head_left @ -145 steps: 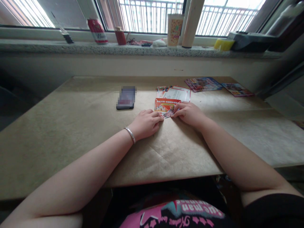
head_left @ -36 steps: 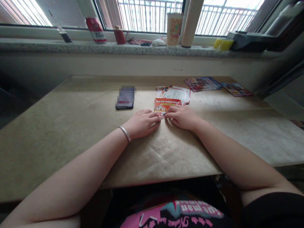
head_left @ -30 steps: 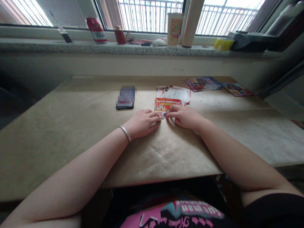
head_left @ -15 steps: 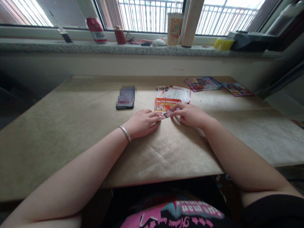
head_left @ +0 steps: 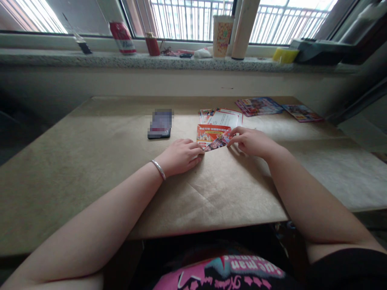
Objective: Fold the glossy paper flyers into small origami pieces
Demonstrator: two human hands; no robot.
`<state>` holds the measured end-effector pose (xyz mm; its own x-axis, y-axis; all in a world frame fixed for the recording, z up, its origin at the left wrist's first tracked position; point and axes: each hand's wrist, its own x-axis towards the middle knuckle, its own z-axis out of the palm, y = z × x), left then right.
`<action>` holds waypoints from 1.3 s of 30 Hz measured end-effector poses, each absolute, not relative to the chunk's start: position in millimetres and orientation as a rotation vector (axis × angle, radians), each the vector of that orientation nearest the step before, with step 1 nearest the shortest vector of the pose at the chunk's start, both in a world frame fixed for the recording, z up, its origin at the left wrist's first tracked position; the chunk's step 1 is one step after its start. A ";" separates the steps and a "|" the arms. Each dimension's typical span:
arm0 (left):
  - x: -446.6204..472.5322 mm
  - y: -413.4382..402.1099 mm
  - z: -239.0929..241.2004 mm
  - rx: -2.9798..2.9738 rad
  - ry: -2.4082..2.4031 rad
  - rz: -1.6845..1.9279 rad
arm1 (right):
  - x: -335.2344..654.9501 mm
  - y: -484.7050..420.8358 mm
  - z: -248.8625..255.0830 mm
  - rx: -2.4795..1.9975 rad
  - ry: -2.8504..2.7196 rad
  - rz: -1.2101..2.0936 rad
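Folding a red leaflet (head_left: 212, 134) on the worktop (head_left: 90, 153), against a paper stack (head_left: 227, 118) and near a phone (head_left: 160, 125): best done with the curled left hand (head_left: 181, 155) pinning the near corner and the right hand (head_left: 252, 141) pinching the raised flap, edges aligned before creasing.

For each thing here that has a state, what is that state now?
red leaflet, flat on the table, near edge partly folded over.
left hand, curled, fingertips pressing the leaflet's near corner.
right hand, pinching the leaflet's folded edge.
phone, lying flat on the table.
red can, upright on the sill.
paper cup, upright on the sill.
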<state>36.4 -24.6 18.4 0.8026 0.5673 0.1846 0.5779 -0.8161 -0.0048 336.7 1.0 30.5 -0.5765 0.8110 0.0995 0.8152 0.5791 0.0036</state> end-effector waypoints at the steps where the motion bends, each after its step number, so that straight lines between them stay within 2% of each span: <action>1: 36.2 -24.3 19.1 -2.928 -0.930 -0.271 | 337.1 1.0 31.4 -1.408 -2.714 -0.075; 12: 30.0 -20.2 24.0 -2.981 -0.942 -0.307 | 352.7 7.4 31.0 -1.435 -2.703 -0.114; 21: 25.8 -20.5 27.6 -3.045 -0.995 -0.315 | 357.5 9.6 27.1 -1.482 -2.645 -0.016; 30: 24.6 -17.3 24.9 -3.055 -1.023 -0.334 | 342.3 0.9 26.2 -1.692 -2.328 0.001; 39: 32.5 -26.7 26.9 -3.166 -0.915 -0.522 | 302.7 -11.3 15.3 -1.457 -2.374 0.113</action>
